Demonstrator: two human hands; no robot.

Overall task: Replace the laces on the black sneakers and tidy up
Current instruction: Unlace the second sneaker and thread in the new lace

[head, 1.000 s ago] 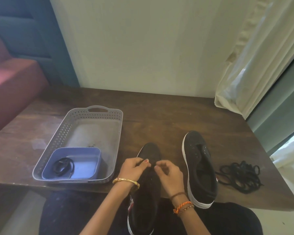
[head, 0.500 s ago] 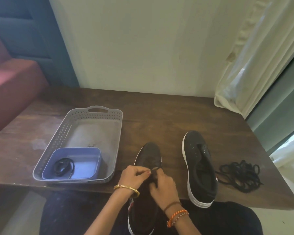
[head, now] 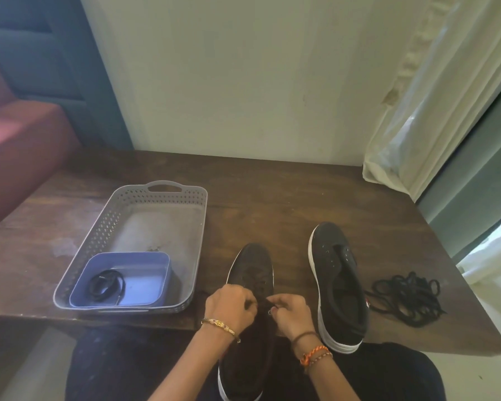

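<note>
A black sneaker (head: pixel 253 270) with a white sole lies across the table's near edge, its heel over my lap. My left hand (head: pixel 230 306) and my right hand (head: pixel 289 311) sit close together over its eyelets, fingers curled and pinching a thin black lace that is barely visible between them. A second black sneaker (head: pixel 334 282), with no lace, stands to the right on the table. A loose heap of black laces (head: pixel 407 298) lies further right. Another coiled black lace (head: pixel 106 285) rests in a small blue tub (head: pixel 145 280).
The blue tub sits in the near end of a grey perforated tray (head: pixel 104 224) at the left of the dark wooden table (head: pixel 272 198). A wall runs behind, a pale curtain (head: pixel 434 117) hangs at the right, and a red seat (head: pixel 18 146) stands at the left.
Both hands slid down the sneaker toward me, from near the toe to the middle eyelets, and stay close together on the lace. Nothing else moved.
</note>
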